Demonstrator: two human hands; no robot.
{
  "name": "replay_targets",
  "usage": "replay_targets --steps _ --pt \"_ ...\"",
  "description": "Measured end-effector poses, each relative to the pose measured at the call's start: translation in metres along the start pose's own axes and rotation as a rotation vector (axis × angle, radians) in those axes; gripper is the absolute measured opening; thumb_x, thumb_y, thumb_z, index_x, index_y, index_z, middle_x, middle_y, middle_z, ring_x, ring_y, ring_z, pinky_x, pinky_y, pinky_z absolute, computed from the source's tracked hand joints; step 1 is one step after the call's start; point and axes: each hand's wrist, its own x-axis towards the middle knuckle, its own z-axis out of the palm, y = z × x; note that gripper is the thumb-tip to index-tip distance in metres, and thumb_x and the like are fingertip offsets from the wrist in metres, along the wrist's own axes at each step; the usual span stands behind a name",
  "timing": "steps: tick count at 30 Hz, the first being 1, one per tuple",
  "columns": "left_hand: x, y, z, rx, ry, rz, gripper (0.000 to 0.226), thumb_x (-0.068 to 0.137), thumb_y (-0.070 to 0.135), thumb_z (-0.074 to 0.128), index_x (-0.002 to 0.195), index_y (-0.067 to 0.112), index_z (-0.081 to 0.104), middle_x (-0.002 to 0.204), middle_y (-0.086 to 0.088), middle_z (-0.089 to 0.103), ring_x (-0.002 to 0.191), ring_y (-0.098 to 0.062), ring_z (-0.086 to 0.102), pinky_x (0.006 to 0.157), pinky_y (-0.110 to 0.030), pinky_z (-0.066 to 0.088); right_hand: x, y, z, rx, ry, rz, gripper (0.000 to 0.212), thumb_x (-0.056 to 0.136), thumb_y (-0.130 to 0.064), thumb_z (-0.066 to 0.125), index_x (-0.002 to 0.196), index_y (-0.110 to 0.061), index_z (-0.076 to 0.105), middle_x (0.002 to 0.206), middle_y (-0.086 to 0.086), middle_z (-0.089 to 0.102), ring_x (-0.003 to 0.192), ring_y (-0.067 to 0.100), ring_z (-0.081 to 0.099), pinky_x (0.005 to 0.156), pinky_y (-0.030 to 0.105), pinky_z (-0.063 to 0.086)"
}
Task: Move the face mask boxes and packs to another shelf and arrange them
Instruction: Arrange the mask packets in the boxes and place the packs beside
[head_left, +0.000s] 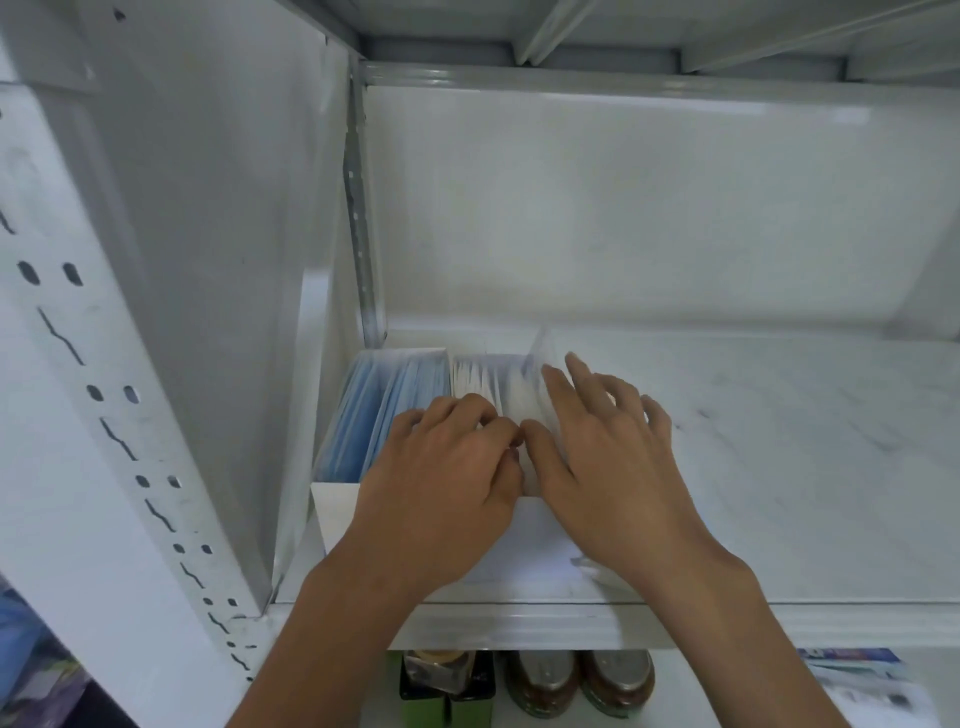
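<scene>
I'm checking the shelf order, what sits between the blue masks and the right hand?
In the head view, the white masks stand between the blue masks and the right hand, with the left hand resting over them.

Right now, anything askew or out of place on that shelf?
Mostly tidy. The blue mask packs and white mask packs stand in a row; only the clear flap by the right hand sticks up tilted. Left hand rests on the packs.

White metal shelf holds upright clear packs of blue face masks at far left, clear packs of white face masks beside them. Left hand, fingers curled, rests atop the packs; right hand lies flat against the white packs' right side
</scene>
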Motion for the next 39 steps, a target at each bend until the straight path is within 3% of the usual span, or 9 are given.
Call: replay_targets --steps 2,4,10,14,18,21,27,33,39 --pt "0.0 0.0 0.0 -0.009 0.006 0.003 0.054 0.094 0.039 0.019 0.116 0.025 0.067 0.114 0.006 0.064 0.105 -0.015 0.057 0.097 -0.042 0.046 -0.002 0.004 -0.001 0.022 -0.003 -0.026 0.055 0.104 -0.049 0.023 0.148 -0.021 0.04 0.159 -0.004 0.038 0.147 0.019 0.029 0.122 0.05 0.016" --pt "0.0 0.0 0.0 -0.015 0.012 0.008 0.054 0.093 0.039 0.019 0.114 0.024 0.067 0.114 0.005 0.065 0.104 -0.017 0.058 0.095 -0.043 0.047 -0.003 0.006 -0.002 0.027 -0.061 -0.028 0.052 0.101 -0.051 0.014 0.12 -0.024 0.055 0.129 -0.011 0.057 0.136 0.018 0.042 0.12 0.054 0.018" --pt "-0.001 0.0 0.002 -0.041 0.043 -0.014 0.047 0.094 0.034 0.028 0.102 0.017 0.071 0.102 -0.001 0.07 0.094 -0.022 0.064 0.088 -0.049 0.053 0.01 0.008 -0.005 -0.05 -0.202 -0.026 0.039 0.103 -0.044 0.019 0.094 -0.023 0.05 0.101 -0.014 0.05 0.133 0.022 0.043 0.118 0.063 0.012" --pt "-0.001 0.0 0.001 -0.028 0.039 0.001 0.053 0.093 0.037 0.025 0.108 0.02 0.073 0.106 0.001 0.07 0.097 -0.02 0.064 0.092 -0.047 0.051 0.017 0.007 -0.009 0.002 -0.231 -0.029 0.035 0.099 -0.026 0.034 0.13 -0.019 0.049 0.126 -0.003 0.059 0.125 0.028 0.046 0.117 0.058 0.017" --pt "-0.003 0.001 0.0 -0.025 0.051 0.004 0.055 0.093 0.038 0.023 0.111 0.024 0.073 0.11 0.005 0.069 0.102 -0.017 0.062 0.096 -0.043 0.048 0.03 0.013 -0.007 -0.006 -0.139 -0.019 0.035 0.098 -0.02 0.036 0.12 -0.016 0.063 0.124 0.0 0.065 0.115 0.028 0.053 0.097 0.045 0.036" --pt "-0.003 0.001 -0.001 -0.025 0.058 0.005 0.054 0.093 0.039 0.023 0.11 0.024 0.073 0.11 0.005 0.07 0.103 -0.017 0.062 0.097 -0.044 0.048 0.043 0.017 -0.005 -0.003 -0.103 -0.04 0.03 0.093 -0.02 0.043 0.112 -0.022 0.067 0.115 -0.003 0.066 0.11 0.026 0.056 0.084 0.04 0.034" --pt "-0.005 -0.001 0.004 -0.055 0.157 0.03 0.042 0.093 0.033 0.036 0.099 0.017 0.075 0.097 -0.001 0.073 0.087 -0.022 0.069 0.085 -0.049 0.058 0.058 0.02 0.003 0.039 -0.092 -0.059 0.036 0.092 -0.048 0.06 0.125 -0.034 0.061 0.115 -0.007 0.059 0.11 0.021 0.059 0.092 0.04 0.038" --pt "-0.006 -0.001 0.002 -0.2 0.294 0.101 0.015 0.097 0.02 0.049 0.102 0.022 0.063 0.094 0.002 0.07 0.083 -0.01 0.062 0.096 -0.043 0.056 0.057 0.02 0.008 0.017 -0.194 -0.074 0.051 0.097 -0.061 0.03 0.141 -0.043 0.047 0.122 -0.003 0.068 0.117 0.023 0.057 0.092 0.041 0.029" --pt "-0.014 -0.006 -0.012 -0.155 0.44 0.062 0.016 0.091 0.011 0.058 0.09 0.016 0.072 0.081 0.005 0.071 0.072 -0.013 0.064 0.082 -0.034 0.052 0.043 0.012 0.004 0.067 -0.192 -0.08 0.098 0.069 -0.093 0.003 0.146 -0.044 0.036 0.097 -0.01 0.069 0.114 0.022 0.058 0.094 0.043 0.029"
